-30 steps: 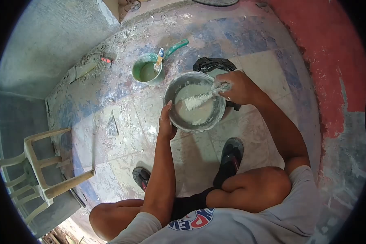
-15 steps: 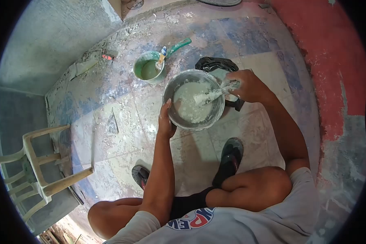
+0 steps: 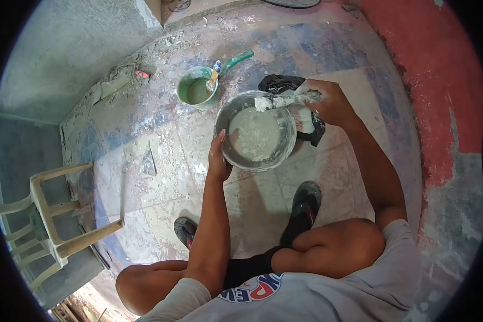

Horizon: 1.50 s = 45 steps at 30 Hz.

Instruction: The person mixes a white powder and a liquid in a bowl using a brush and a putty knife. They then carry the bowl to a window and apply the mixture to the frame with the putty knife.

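My left hand (image 3: 218, 158) grips the left side of a round grey bucket (image 3: 288, 145), its thumb over the rim. Inside the bucket lies a pale, lumpy, wet plaster-like mix (image 3: 254, 134). In my closed right hand (image 3: 330, 102) is a plaster-caked tool with a narrow shaft (image 3: 282, 101). Its white-clotted tip is over the far part of the bucket, above the mix; the coating hides its exact kind. Behind the bucket, a black plastic bag (image 3: 282, 83) with pale powder (image 3: 306, 121) rests on the floor, partly hidden by the bucket and my right hand.
A green dipper (image 3: 181, 91) holds murky liquid and a brush (image 3: 214, 72). A plastic chair (image 3: 48, 214) lies at the left. A flat triangular blade (image 3: 148, 161) and a red-handled tool (image 3: 141, 74) are on the splattered tile floor. A red wall (image 3: 429, 80) stands right.
My right hand has lifted the tool up and away from the mix, toward the bucket's far rim. My left hand and the bucket stay almost still.
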Available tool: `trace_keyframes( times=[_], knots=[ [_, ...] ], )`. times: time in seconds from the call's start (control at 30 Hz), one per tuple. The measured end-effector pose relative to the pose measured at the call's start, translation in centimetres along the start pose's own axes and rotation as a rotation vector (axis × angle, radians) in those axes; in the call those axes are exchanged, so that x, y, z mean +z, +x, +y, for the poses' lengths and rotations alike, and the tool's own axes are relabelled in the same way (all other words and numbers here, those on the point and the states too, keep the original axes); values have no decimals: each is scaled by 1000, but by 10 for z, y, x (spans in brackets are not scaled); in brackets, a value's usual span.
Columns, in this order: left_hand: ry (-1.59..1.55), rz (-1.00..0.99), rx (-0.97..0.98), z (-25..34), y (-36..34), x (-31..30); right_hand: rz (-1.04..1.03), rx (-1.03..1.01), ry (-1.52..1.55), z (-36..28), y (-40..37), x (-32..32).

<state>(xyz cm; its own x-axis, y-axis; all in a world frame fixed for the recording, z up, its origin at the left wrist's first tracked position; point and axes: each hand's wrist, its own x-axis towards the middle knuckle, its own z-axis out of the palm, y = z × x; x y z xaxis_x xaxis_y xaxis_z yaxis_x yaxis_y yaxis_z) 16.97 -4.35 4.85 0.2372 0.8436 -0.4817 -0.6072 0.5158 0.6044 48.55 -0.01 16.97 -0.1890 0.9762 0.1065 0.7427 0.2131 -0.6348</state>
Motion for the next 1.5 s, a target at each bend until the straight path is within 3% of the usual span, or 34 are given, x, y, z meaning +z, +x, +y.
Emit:
trace_keyframes(
  times=[0.17, 0.37, 0.5, 0.57, 0.6, 0.77, 0.8, 0.87, 0.9, 1.13, 1.23, 1.27, 1.33, 1.5],
  knots=[
    [9, 5, 2, 4, -2, 2, 36, 5, 37, 0, -6, -1],
    [-15, -9, -20, -4, 9, -11, -26, -167, -67, 6, -21, 4],
    [-13, -14, -35, -2, 6, -7, -13, -135, -54, 17, -23, 7],
    [-10, -12, -12, -1, 6, -6, 108, -321, -213, 15, -26, 9],
    [-6, -15, -14, -1, 5, -6, 112, -317, -212, 13, -25, 9],
    [11, 22, 63, 0, 2, -11, 426, 72, -132, 40, -18, -2],
    [32, 36, 68, 4, 1, -9, 426, 36, -189, 64, -23, 2],
    [80, 18, 133, 4, 2, -17, 355, 126, -375, 101, -35, 24],
    [12, 40, 102, 7, 5, -18, 179, 223, -432, 85, -39, 21],
    [9, 2, 96, 10, 3, -17, 313, 287, -562, 99, -48, 44],
    [-8, 1, 83, 5, 7, -21, 145, 270, -576, 104, -50, 51],
    [-12, 13, 55, 4, 8, -22, 144, 270, -574, 105, -51, 52],
    [-1, 1, 33, 3, 8, -25, 49, 344, -281, 110, -52, 55],
    [-1, -1, 59, -4, 10, -29, 41, 438, -185, 118, -53, 48]
  ],
)
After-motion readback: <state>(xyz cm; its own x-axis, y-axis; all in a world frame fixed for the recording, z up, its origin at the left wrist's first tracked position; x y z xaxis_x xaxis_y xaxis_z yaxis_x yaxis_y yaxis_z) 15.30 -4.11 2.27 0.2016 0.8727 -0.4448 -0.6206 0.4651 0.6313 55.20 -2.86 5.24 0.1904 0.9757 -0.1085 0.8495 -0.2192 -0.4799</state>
